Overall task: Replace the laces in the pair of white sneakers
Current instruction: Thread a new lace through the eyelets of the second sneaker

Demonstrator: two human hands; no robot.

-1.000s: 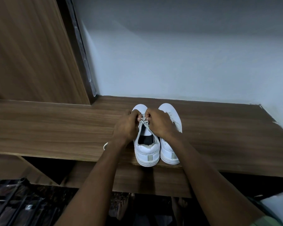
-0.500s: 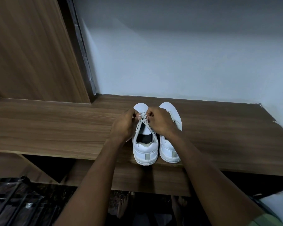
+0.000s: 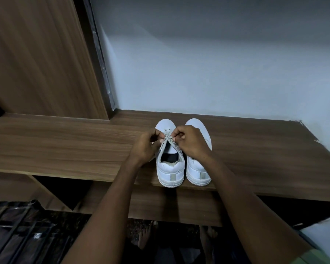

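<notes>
Two white sneakers side by side on the wooden bench [image 3: 69,149], heels at 6 o'clock toward the front edge, toes at 12 toward the pale wall [image 3: 217,73]. Left sneaker [image 3: 171,169] under work; right sneaker [image 3: 197,168] touching it at 3 o'clock, its upper half covered by the wrist. Left hand [image 3: 146,147] curled at the 9 o'clock side of the eyelets, grip narrow, pinching one run of the greyish lace [image 3: 167,139]. Right hand [image 3: 189,141] at the 3 o'clock side, grip likewise narrow, fingertips closed on the other run. Lace crossed between the two pinches near the toe end, both strands trailing back toward the shoe's opening; only the lowest rows threaded, by the look of it. Whether old lace coming out or new lace going in: cannot tell. Likely troubles from here: uneven pull from one side, leaving one end short; a lace tip slipping out of so fine a pinch and backing through its eyelet; a missed or doubled eyelet in dim light, with knuckles hiding the holes; a hard tug toward 6 o'clock dragging the shoe off the front edge, heels sitting right at the lip. Wooden panel [image 3: 36,54] standing at 10 o'clock, well apart from the shoes.
</notes>
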